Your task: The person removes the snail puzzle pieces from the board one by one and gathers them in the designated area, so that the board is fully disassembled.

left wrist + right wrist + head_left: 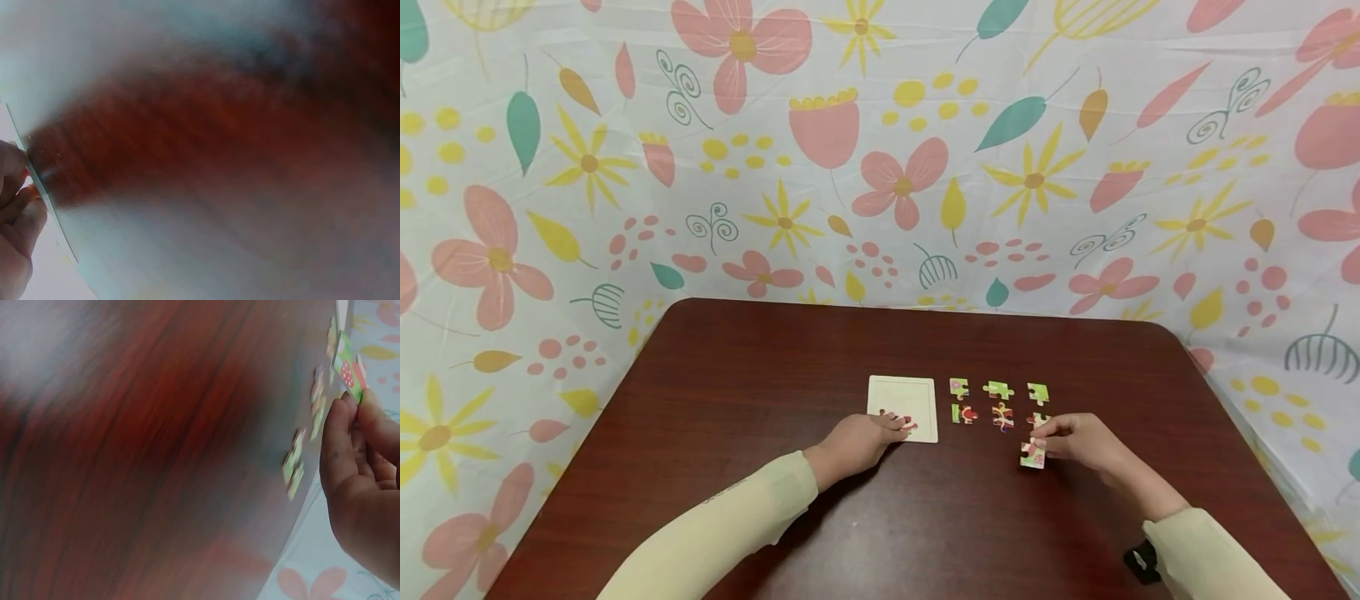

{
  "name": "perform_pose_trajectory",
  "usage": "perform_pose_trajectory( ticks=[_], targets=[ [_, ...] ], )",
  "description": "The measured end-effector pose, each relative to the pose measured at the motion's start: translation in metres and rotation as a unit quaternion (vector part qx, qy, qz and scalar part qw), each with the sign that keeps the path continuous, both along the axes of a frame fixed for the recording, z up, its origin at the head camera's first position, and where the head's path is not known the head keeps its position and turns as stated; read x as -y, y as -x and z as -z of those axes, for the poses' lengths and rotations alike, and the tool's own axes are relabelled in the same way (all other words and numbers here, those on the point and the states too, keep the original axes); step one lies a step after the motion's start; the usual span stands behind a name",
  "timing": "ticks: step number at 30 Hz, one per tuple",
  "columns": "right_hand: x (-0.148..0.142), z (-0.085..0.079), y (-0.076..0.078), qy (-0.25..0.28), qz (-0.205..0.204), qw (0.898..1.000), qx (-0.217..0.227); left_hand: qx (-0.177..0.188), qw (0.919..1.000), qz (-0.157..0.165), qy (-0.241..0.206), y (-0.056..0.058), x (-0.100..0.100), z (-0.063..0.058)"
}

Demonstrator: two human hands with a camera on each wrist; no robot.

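Note:
My right hand pinches a jigsaw piece between thumb and fingertips, beside the loose pieces. In the right wrist view this piece shows green with a red spotted patch, lifted above the table. My left hand lies at the lower left of a cream puzzle board, its fingertips resting on the board. Red and white pieces sit in the board by those fingertips and are partly covered. In the left wrist view the fingers bend down onto the thin board edge.
Several loose pieces lie in two rows right of the board, among them a green corner piece and a red one. The dark wooden table meets a flower-printed cloth behind. A black object is at my right cuff.

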State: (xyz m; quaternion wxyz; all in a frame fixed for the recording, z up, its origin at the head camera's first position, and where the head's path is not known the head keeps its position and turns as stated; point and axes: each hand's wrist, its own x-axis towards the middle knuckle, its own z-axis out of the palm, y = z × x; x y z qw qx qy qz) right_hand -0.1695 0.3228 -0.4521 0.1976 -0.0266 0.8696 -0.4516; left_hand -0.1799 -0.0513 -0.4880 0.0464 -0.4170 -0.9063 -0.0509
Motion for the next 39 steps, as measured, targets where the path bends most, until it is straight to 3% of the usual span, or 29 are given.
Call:
perform_pose_trajectory(
  ticks=[18,23,34,39],
  targets=[
    [-0.029,0.010,0.003,-0.016,-0.040,0.999,0.015,-0.007,1.0000,0.003,-0.003,0.001,0.001,0.001],
    [-0.031,0.012,0.002,-0.014,-0.047,0.999,-0.002,-0.004,1.0000,0.003,-0.005,0.001,0.001,0.002],
    [-0.020,0.014,0.003,-0.104,-0.019,0.993,-0.046,0.001,1.0000,-0.001,-0.001,0.002,0.001,0.003],
    [-0.016,0.013,0.002,-0.141,-0.026,0.987,-0.071,-0.003,1.0000,-0.001,-0.004,0.001,0.001,0.003]
  ],
)
